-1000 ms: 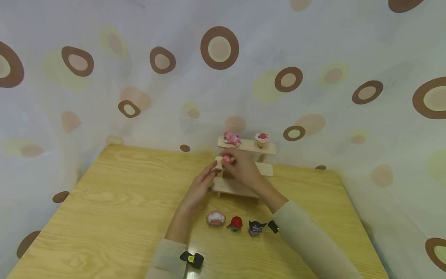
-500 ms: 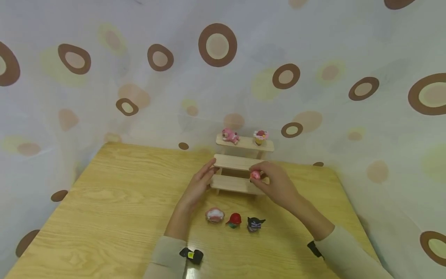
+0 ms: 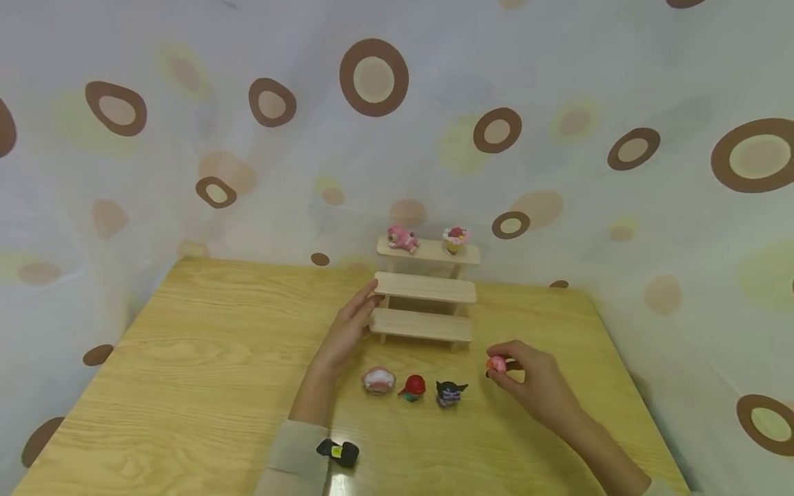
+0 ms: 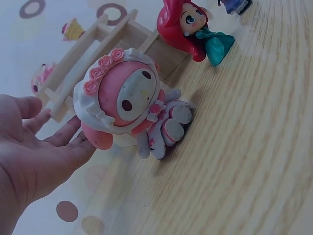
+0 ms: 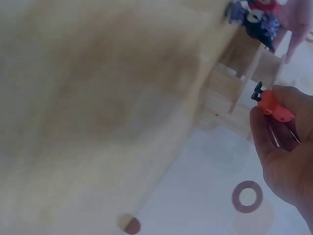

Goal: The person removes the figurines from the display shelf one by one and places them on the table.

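My right hand (image 3: 538, 381) pinches a small pink and orange figurine (image 3: 497, 364) between thumb and fingers, right of the shelf and over the table. Dark legs stick out from this figurine (image 5: 268, 104) in the right wrist view. At the shelf's left end, my left hand (image 3: 347, 329) has its fingers extended against the side. The three-step wooden display shelf (image 3: 424, 286) carries a lying pink bear figurine (image 3: 403, 239) and a cupcake-like figurine (image 3: 455, 240) on its top step. The middle and bottom steps bear nothing.
Before the shelf stand a pink figurine with a white bonnet (image 4: 129, 98), a red-haired figurine in a green dress (image 4: 188, 27) and a black-hooded figurine (image 3: 450, 393). The wooden table (image 3: 205, 372) meets a patterned wall covering (image 3: 279, 172) behind.
My right hand has taken the small pink figurine off the middle step and carried it right and toward me. My left hand stays at the shelf's left end.
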Demonstrator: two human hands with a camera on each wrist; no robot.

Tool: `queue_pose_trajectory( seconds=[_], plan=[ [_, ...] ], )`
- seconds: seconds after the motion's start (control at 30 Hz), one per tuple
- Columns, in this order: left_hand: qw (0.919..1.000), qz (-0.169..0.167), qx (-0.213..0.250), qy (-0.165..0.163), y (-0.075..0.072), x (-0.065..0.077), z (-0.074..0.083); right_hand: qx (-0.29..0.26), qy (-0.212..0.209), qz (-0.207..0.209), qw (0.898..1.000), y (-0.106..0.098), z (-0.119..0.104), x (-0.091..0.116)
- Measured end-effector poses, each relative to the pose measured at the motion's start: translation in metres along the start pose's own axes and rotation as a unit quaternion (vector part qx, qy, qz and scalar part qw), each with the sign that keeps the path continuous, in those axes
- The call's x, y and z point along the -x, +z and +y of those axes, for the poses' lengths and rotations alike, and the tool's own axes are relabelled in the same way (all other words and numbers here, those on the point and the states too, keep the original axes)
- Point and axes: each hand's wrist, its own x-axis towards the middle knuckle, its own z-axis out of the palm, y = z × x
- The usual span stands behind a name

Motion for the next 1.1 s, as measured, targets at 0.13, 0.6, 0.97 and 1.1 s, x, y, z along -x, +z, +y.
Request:
queue_pose_trajectory(
  seconds=[0.13,0.6,0.97,1.1],
  plan=[
    [0.9999,-0.006,-0.01,0.006,0.0,-0.001,0.001,-0.014,0.018,-0.013,1.0,0.013,0.004,0.02],
    [0.9999,-0.003,-0.011,-0.001,0.001,0.001,0.0,-0.02,0.042,-0.068,0.997,0.041,0.005,0.039],
    [0.9999,-0.001,-0.011,0.001,0.002,0.001,0.002,-0.005,0.047,-0.202,0.978,0.009,0.005,0.012],
    [0.9999,-0.003,-0.013,0.001,0.0,0.001,0.001,-0.04,0.039,-0.165,0.985,-0.012,0.005,-0.019]
  ],
)
